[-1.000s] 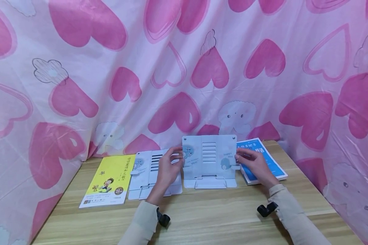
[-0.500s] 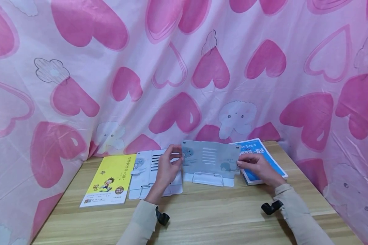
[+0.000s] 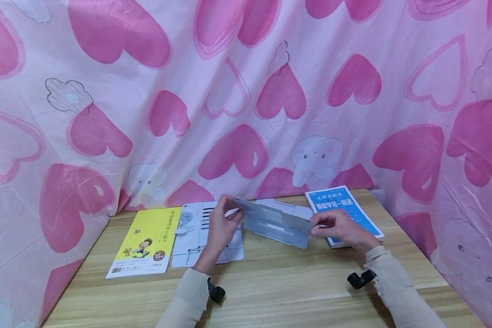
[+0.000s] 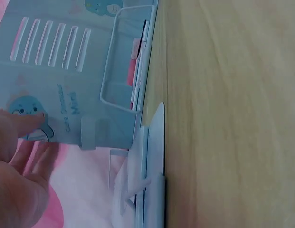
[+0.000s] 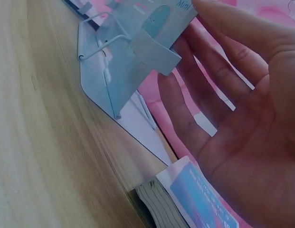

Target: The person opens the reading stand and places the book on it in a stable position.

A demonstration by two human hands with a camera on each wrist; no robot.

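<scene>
A pale blue book stand [image 3: 275, 223] with slots and a wire page rest is between my hands, its panel leaning forward over its base [image 3: 299, 208]. My left hand [image 3: 223, 223] grips its left edge. In the left wrist view, the thumb lies over the printed front [image 4: 47, 80] and the other fingers go behind. Opposite, my right hand [image 3: 342, 228] pinches the right edge near the corner. The right wrist view has the stand's side clip [image 5: 157, 54] close by the fingers, which reach behind the panel. Part of the base is hidden by the panel.
A second, similar book stand [image 3: 188, 243] lies beside my left forearm, partly covered by it. Farther left is a yellow book [image 3: 147, 237]. A thick blue book [image 3: 336, 200] lies behind my right hand. A pink heart-patterned curtain [image 3: 233, 150] hangs behind the wooden table [image 3: 270, 282].
The stand's panel, upright before, has tipped forward toward me and turned, its right side now lower and nearer. My right hand has followed its edge, and more of the blue book shows.
</scene>
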